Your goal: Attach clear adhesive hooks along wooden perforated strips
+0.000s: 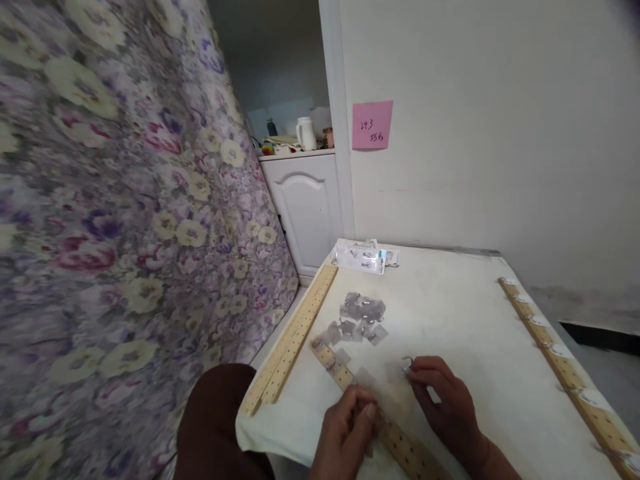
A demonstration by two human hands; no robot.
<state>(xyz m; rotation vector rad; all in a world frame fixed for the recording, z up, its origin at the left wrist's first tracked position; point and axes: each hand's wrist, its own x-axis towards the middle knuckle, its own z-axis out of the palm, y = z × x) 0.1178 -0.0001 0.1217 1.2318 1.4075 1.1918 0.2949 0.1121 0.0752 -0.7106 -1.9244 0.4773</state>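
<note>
A perforated wooden strip lies slantwise near the table's front edge. My left hand is closed at its middle, thumb and fingers curled over it and hiding part of it. Small metal hooks with clear square backings, such as this hook, sit at the strip's far end. Between the thumb and fingertips of my right hand is a small silvery hook, raised a little right of the strip. A pile of clear-backed hooks lies beyond the strip.
Two perforated wooden strips lie along the table's left edge. Another strip, fitted with several hooks, runs along the right edge. Clear packaging is at the back of the white table. A flowered curtain hangs at left.
</note>
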